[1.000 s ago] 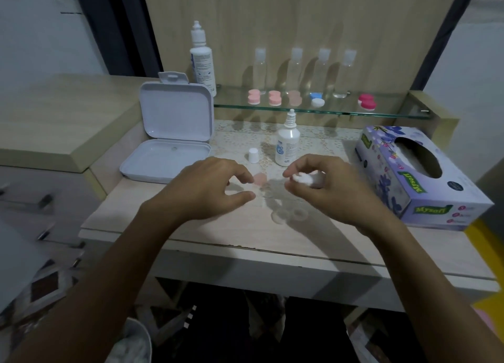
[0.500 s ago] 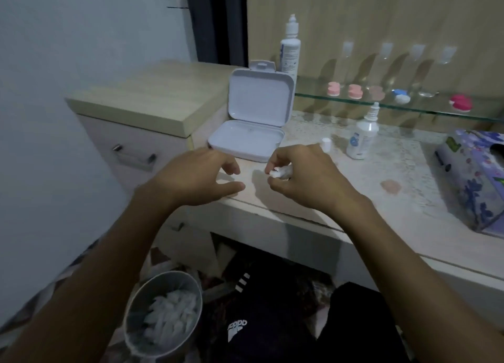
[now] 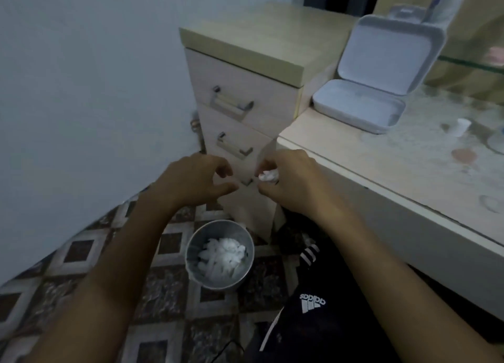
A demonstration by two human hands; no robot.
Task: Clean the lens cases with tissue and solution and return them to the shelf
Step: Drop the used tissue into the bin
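Note:
My right hand holds a crumpled white tissue in its curled fingers, off the left edge of the desk and above the floor. My left hand hovers beside it with loosely curled fingers, holding nothing. Below both hands stands a small metal bin with several used white tissues inside. A pink lens-case cap lies on the desk top at the right. A small white bottle cap stands behind it. The glass shelf shows only at the far right edge.
An open white plastic box sits on the desk's left end. A drawer unit with metal handles stands left of the desk. My leg in dark trousers is under the desk; the patterned tile floor lies around the bin.
The view swung left and down from the desk to the floor bin. Both hands moved left off the desk edge; the right hand still holds the tissue. The pink cap stayed on the desk.

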